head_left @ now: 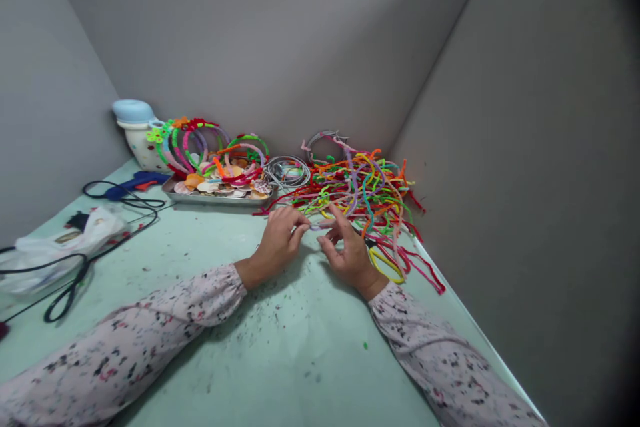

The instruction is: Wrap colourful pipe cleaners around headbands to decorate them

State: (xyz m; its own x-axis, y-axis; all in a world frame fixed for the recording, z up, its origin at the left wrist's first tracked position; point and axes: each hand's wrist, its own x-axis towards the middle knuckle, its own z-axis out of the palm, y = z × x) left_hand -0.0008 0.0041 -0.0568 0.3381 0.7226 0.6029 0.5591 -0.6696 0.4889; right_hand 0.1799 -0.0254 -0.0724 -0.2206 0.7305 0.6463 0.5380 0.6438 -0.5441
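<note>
Just above the table, my left hand (281, 238) pinches a thin lilac pipe cleaner (320, 226) between thumb and fingertips. The strand runs across the gap to my right hand (353, 257), where it meets the fingers. That hand has its index finger stretched out and its thumb held apart. Beyond both hands lies a tangled heap of coloured pipe cleaners (367, 183). Scissors with yellow handles (386, 265) lie beside my right wrist, partly hidden by it.
A metal tray (220, 199) holds shells and pipe-cleaner-wrapped hoops (187, 140). Right of it lies coiled grey wire (287, 172). A white pot with a blue lid (134, 110), a blue glue gun (133, 183), a black cable (85, 267) and a plastic bag (45, 250) are at left.
</note>
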